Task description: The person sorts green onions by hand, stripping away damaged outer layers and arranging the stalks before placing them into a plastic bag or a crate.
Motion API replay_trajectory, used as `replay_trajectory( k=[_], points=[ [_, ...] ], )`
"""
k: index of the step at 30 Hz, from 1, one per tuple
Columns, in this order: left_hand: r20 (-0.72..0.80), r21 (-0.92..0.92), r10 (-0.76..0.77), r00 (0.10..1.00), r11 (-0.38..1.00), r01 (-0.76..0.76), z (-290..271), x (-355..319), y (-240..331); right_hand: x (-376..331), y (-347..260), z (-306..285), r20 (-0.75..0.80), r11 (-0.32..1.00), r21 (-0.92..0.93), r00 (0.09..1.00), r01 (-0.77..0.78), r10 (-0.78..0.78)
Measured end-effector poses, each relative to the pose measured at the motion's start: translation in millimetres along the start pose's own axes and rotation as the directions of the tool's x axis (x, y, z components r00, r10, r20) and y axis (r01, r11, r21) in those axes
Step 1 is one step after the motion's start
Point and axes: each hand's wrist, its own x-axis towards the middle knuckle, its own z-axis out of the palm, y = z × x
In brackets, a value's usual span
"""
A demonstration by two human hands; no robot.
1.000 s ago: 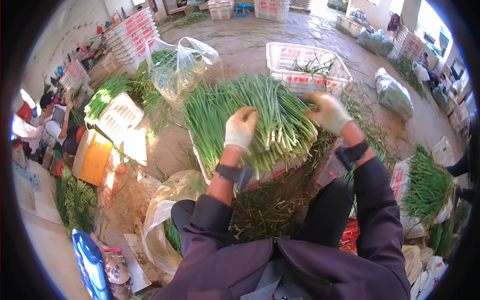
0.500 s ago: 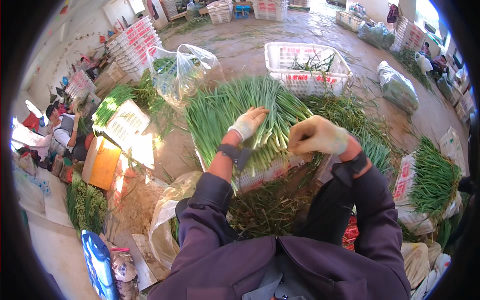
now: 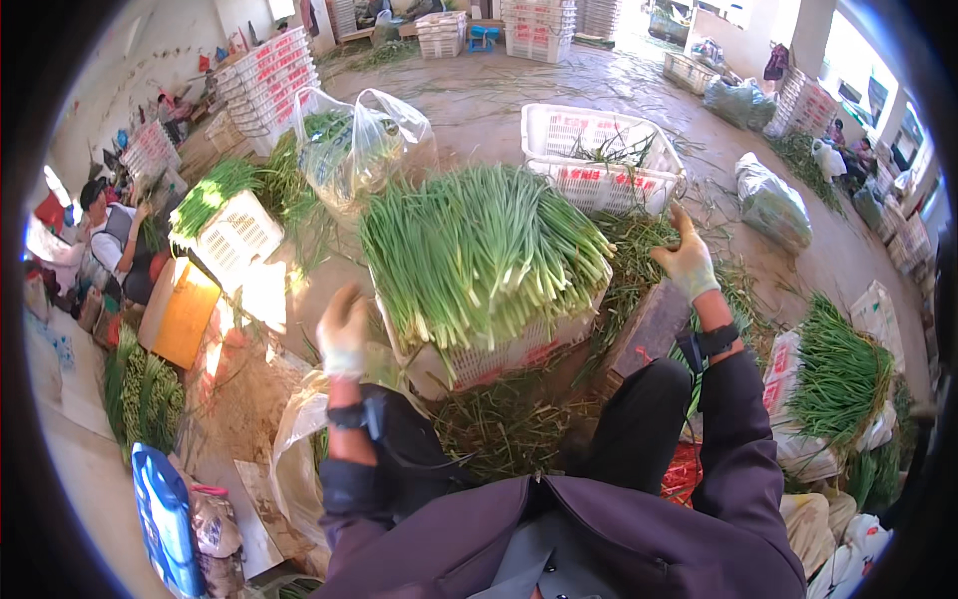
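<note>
A thick heap of long green stalks with pale ends, which look like chives (image 3: 489, 250), lies over a white plastic crate (image 3: 539, 339) in front of my knees. My left hand (image 3: 344, 329), in a pale glove with bare fingertips and slightly blurred, is raised beside the crate's left side, apart from the stalks. Nothing shows in it, and its thumb stands off from the fingers. My right hand (image 3: 689, 262), gloved likewise, is up to the right of the heap with fingers apart and nothing in them. Both wrists have dark bands.
A white basket (image 3: 604, 180) with a few loose leaves stands beyond the heap. Left of it sits a clear plastic bag (image 3: 364, 150). More greens lie on a crate (image 3: 838, 374) at right. Leaf scraps (image 3: 509, 419) cover the floor between my legs. A person sits at far left.
Both hands have left the chives: the left moved left and toward me, off the heap, and the right moved outward to the right. The view has shifted slightly.
</note>
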Motion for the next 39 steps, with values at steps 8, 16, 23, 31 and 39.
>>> replay_trajectory(
  k=[8,16,23,31,39],
  points=[
    [-0.118,0.049,-0.589,0.799,0.8,0.597,-183.6,-216.4,-186.3,-28.8,-97.7,34.4,0.222,0.988,0.136,0.97,0.071,-0.1],
    [-0.203,-0.156,-0.828,0.523,0.554,0.818,-211.5,-334.3,-215.3,13.0,-282.6,127.0,0.421,0.624,0.092,0.537,0.776,-0.731],
    [-0.166,-0.052,-0.798,0.579,0.594,0.803,-221.2,-294.0,-178.9,17.5,-344.7,130.1,0.555,0.605,0.195,0.422,0.772,-0.717],
    [-0.161,-0.103,-0.756,0.634,0.652,0.751,-204.3,-318.7,-186.3,-27.5,-397.1,135.4,0.791,0.847,0.115,0.468,0.52,-0.395],
    [-0.461,-0.108,-0.724,0.512,0.619,0.778,-201.8,-380.3,-277.6,-108.4,-325.0,144.2,0.766,0.942,0.334,0.574,0.031,-0.29]
  ],
)
